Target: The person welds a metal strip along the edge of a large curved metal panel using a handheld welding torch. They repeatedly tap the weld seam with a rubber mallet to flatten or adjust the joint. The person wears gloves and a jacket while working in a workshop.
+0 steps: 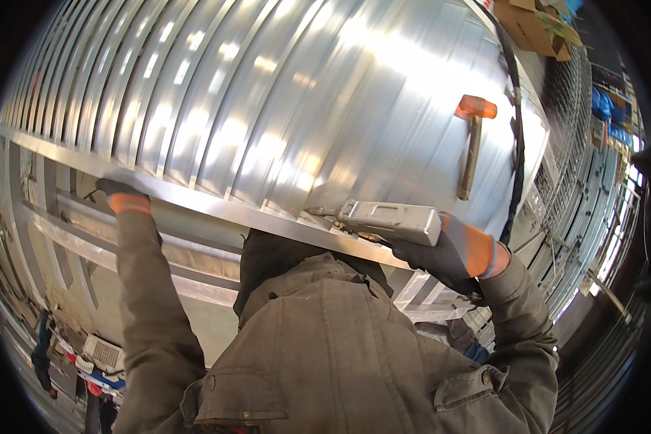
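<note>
My right hand [445,257], in a grey and orange glove, is closed around a grey hand-held power tool [394,220] with a narrow nose. The nose points left and meets the near edge of the ribbed metal panel [304,137], just above the metal edge rail [267,220]. Farther left, my left hand [125,192], also gloved, is at the same rail; its fingers are blurred and partly hidden. An orange-headed mallet [474,137] lies on the panel, beyond the power tool and to its right.
A dark cable or hose [517,130] runs along the panel's right end. Metal frame bars [87,239] stand below the rail on the left. A cardboard box [532,29] sits at the far right. Long metal profiles [589,210] are stacked to the right.
</note>
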Demonstrator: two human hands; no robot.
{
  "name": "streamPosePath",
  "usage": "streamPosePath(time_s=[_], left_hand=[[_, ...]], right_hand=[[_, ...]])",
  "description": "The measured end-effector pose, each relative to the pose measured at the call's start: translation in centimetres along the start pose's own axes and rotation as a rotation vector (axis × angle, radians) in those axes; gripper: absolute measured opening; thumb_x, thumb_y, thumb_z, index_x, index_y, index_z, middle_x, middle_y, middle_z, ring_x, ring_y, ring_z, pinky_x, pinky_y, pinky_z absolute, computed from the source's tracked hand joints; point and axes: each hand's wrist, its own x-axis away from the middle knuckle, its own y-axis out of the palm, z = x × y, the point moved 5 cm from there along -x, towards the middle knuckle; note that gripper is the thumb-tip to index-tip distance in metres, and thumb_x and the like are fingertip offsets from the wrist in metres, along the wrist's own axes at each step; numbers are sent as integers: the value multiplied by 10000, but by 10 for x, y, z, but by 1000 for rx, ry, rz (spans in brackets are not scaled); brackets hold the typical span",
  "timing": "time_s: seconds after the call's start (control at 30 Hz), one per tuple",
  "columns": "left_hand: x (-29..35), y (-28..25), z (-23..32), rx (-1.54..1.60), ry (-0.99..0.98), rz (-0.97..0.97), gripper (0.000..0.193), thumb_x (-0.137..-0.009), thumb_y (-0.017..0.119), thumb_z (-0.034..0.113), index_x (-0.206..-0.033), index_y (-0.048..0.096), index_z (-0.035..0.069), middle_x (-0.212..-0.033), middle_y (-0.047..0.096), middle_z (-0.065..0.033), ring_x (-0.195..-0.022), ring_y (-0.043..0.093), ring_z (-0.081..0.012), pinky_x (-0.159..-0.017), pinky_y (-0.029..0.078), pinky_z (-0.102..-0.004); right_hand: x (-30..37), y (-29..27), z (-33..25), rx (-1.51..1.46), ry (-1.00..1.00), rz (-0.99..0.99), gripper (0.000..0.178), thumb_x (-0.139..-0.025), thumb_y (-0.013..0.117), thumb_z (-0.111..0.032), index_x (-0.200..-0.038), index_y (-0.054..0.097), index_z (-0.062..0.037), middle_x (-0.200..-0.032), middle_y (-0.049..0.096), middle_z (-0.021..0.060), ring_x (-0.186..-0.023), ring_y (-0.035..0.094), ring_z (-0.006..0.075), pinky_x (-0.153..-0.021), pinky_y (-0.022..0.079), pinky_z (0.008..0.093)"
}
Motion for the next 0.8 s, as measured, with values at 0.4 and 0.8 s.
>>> streamPosePath(time_s=[0.4, 0.8], left_hand=[[347, 107, 60, 399, 523, -645, 415, -1250, 557, 354, -1398, 680, -14, -1310, 728, -157, -1235, 725, -244, -1082, 637, -458], [423, 149, 66, 619, -319, -690, 553, -1152, 732, 507, -1222, 812, -35, -1034, 848, -125, -792, 762, -270, -753, 611, -395]], right_hand=[[80, -10, 67, 23, 45, 156, 450, -1086, 847, -280, -1436, 754, -12, -1166, 848, 153, -1007, 787, 241, -902, 624, 404], [121, -41, 151, 124, -190, 122, 495, -1045, 874, -260, -1446, 742, 0, -1086, 848, 184, -914, 835, 325, -827, 652, 405]])
